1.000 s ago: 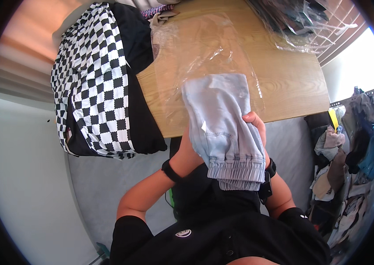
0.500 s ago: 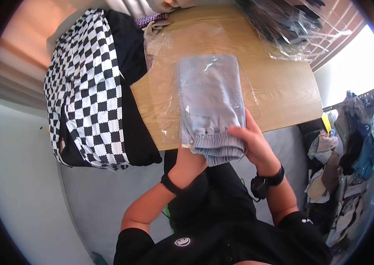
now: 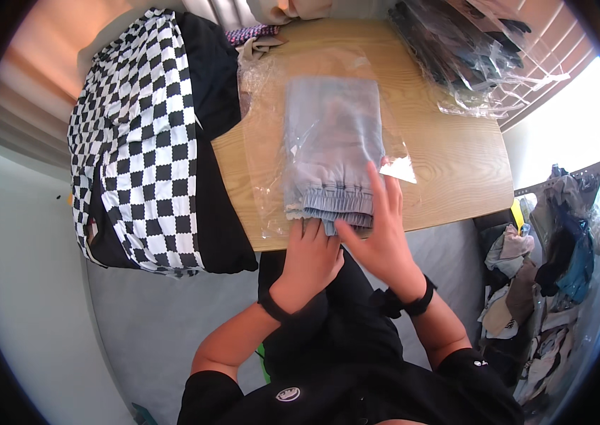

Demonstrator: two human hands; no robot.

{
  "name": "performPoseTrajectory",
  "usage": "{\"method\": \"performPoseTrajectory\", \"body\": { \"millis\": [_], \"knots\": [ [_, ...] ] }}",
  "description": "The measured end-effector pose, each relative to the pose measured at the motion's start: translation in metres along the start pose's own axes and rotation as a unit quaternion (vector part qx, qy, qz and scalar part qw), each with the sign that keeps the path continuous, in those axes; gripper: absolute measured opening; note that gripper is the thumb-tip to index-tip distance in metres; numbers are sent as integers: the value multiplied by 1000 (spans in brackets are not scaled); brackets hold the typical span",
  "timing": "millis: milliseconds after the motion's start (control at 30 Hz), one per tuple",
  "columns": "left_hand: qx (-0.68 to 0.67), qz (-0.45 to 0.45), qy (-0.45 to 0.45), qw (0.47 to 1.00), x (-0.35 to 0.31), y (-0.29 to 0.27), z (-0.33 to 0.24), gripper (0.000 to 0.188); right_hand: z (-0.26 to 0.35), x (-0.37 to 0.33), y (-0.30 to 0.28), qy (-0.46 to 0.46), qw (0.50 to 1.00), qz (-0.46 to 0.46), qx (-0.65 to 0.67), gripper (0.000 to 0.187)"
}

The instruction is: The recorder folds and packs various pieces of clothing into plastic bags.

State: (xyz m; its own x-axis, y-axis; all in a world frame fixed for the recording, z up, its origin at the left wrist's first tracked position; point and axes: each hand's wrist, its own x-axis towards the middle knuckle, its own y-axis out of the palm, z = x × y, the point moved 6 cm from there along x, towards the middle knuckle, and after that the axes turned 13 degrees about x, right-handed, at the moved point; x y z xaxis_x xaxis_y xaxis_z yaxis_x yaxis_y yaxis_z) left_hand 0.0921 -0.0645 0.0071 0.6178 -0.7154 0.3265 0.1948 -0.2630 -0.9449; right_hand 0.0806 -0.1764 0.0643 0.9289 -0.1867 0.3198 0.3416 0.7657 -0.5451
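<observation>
Folded light-blue pants (image 3: pixel 332 134) with a gathered elastic waistband lie flat on the wooden table, waistband toward me. A clear plastic bag (image 3: pixel 261 163) lies around them, its film reaching past both sides; the upper part of the pants shows through it. My left hand (image 3: pixel 307 265) is at the near edge by the waistband, back up, fingers stretched out and touching the cloth. My right hand (image 3: pixel 388 237) is open, thumb apart at the waistband's right end and fingers along the right side of the pants and bag.
Left of the table hangs a heap of black-and-white checkered cloth (image 3: pixel 151 142) with black fabric. A stack of bagged garments (image 3: pixel 459 60) sits at the far right. Beyond the table's right edge, a rack holds caps and bagged clothing (image 3: pixel 562 241). Wooden tabletop (image 3: pixel 456 166) shows right of the bag.
The pants, held up off the table's near edge before, now lie lower on the tabletop. My left hand has come out from beneath the waistband, and my right fingers have spread.
</observation>
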Motion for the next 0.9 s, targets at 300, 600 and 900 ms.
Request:
{"method": "performPoseTrajectory", "body": {
  "millis": [300, 600, 900],
  "knots": [
    [-34, 2, 1, 999, 5, -8, 1, 56, -12, 4, 21, -22, 991, 89, -97, 56],
    [-15, 28, 0, 999, 5, -8, 0, 77, -34, 39, 28, -56, 984, 95, -137, 63],
    [-20, 35, 1, 999, 7, -13, -2, 81, -48, 70, 23, -82, 977, 18, -198, 58]
  ]
}}
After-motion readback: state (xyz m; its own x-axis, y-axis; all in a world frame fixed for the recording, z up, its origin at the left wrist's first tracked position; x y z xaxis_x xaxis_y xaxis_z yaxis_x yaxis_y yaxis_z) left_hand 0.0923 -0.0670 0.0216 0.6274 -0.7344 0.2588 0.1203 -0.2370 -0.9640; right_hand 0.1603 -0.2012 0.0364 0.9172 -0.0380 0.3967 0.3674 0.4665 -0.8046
